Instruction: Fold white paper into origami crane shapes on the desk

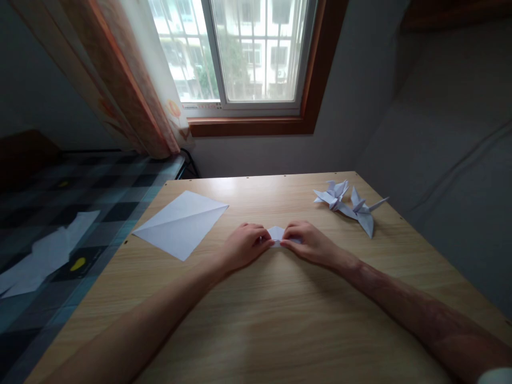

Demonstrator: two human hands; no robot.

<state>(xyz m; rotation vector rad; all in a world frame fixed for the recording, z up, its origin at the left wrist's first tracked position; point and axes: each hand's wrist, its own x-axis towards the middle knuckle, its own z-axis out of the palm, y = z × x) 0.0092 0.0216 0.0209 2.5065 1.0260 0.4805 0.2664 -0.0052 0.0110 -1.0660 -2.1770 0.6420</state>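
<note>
A small folded piece of white paper (277,234) lies on the wooden table (256,320) between my two hands. My left hand (244,246) pinches its left side with curled fingers. My right hand (310,242) presses and pinches its right side, fingers closed over it. Most of the paper is hidden under my fingers; only a small white tip shows.
A flat white sheet (182,224) with a diagonal crease lies at the table's left. Finished paper cranes (348,205) sit at the far right. Left of the table is a checked cloth (60,224) with white paper (44,256) on it. A window and curtain stand behind.
</note>
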